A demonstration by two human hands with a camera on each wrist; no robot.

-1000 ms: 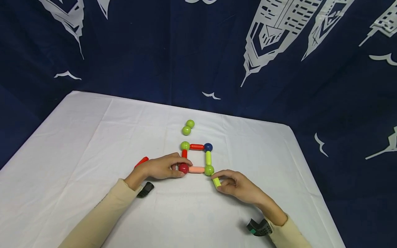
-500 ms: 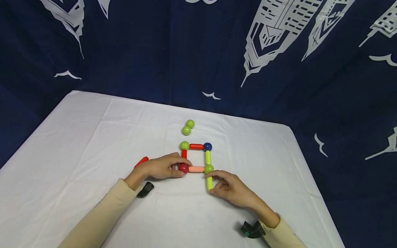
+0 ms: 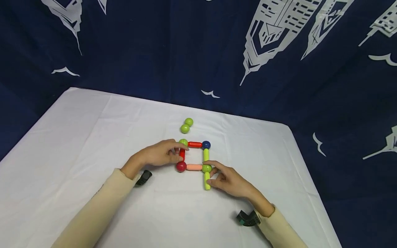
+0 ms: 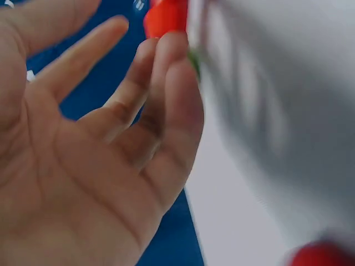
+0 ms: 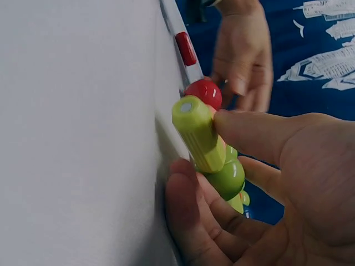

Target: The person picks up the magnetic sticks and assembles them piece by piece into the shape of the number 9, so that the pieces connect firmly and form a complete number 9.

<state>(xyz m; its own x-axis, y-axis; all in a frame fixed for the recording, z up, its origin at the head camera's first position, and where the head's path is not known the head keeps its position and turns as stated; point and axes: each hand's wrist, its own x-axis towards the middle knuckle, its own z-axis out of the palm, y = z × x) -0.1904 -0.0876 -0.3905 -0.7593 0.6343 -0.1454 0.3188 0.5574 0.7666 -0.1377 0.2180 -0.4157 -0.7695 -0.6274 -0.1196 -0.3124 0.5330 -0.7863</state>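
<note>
A square of magnetic sticks and balls lies mid-table in the head view: a blue ball (image 3: 206, 145), a red ball (image 3: 181, 166), two green corner balls, and red, salmon and yellow-green sticks between them. My left hand (image 3: 161, 152) is over the left side, fingers extended, near the red magnetic stick (image 3: 182, 155); the left wrist view has its fingertips right at a red piece (image 4: 166, 18). My right hand (image 3: 231, 181) pinches the yellow-green magnetic stick (image 5: 199, 133) that runs from the near right green ball (image 5: 227, 178) towards me, thumb on its side.
Two loose green balls (image 3: 185, 128) lie touching behind the square. Past the red ball, the right wrist view has a loose red magnetic stick (image 5: 186, 49), which my left hand hides in the head view. A dark blue printed curtain (image 3: 198, 51) hangs behind the white table (image 3: 93, 137).
My right hand has brought the yellow-green stick in line beneath the near right green ball. Its index finger now lies over that ball. My left hand has left the red ball and moved farther back.
</note>
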